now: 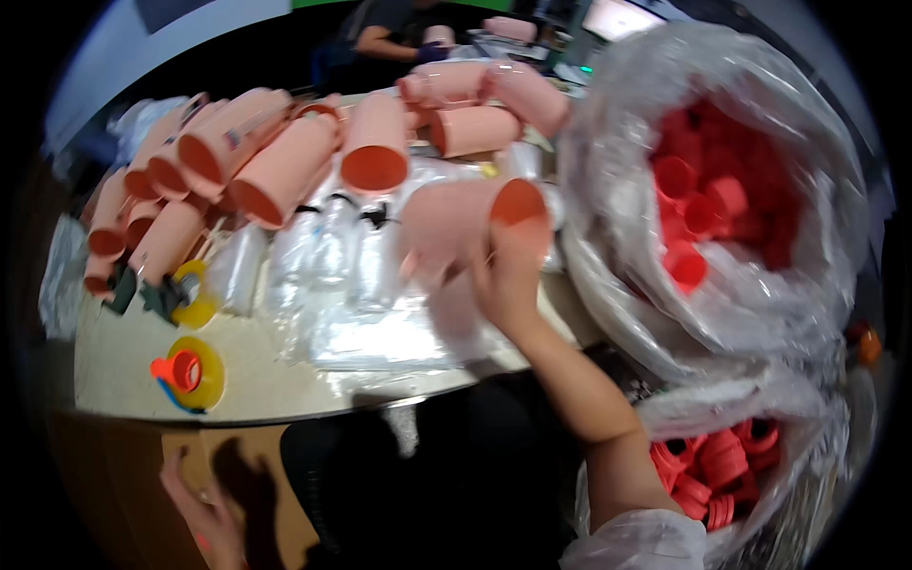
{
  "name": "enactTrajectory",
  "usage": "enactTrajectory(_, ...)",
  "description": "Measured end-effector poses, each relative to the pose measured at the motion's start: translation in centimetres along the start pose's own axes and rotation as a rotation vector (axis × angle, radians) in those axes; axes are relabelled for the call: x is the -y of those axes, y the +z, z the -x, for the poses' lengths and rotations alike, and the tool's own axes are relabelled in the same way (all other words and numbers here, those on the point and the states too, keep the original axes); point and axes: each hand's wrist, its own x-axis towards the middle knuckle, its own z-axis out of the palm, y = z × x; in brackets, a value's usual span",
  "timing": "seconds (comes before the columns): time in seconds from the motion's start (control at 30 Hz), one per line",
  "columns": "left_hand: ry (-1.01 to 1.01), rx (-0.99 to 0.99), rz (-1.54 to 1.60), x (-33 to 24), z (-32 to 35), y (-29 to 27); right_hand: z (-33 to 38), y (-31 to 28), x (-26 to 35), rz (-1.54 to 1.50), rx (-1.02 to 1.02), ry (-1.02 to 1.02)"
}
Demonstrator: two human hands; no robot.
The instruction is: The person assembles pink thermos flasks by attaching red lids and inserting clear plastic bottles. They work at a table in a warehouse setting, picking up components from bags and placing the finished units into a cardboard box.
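Above the table, my right hand [506,275] is closed on the rim of a pink hollow cylinder [442,223], which looks like a jug body. It is tilted on its side, its wide opening facing right, and slightly blurred. Low at the left, my left hand [201,513] is held over a cardboard box [252,451], fingers apart and nothing in them. Under the held cylinder lie flat clear plastic bags [380,337]. Bundles of rolled clear plastic [332,242] lie behind these.
Several similar pink cylinders [285,171] are heaped along the table's back and left. A yellow tape roll [214,366] with a red cup-like part [180,370] is near the front edge. Plastic-lined bags [608,190] of red parts stand right. Another person's arm [380,43] shows at the back.
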Motion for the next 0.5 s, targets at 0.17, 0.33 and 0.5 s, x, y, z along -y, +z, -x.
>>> enactTrajectory(0.17, 0.705, -0.089, 0.278, -19.5, -0.9, 6.7, 6.8, -11.6, 8.6, -0.263, 0.733, -0.212)
enactTrajectory(0.33, 0.039, 1.183, 0.813, -24.5, -0.5, 7.1, 8.0, -20.5, 5.8, -0.003, 0.483, 0.113)
enactTrajectory(0.5, -0.250, 0.892, 1.000, -11.8, 2.0, 8.0, 2.5, -25.9, -11.5, 0.279, -0.141, 0.379)
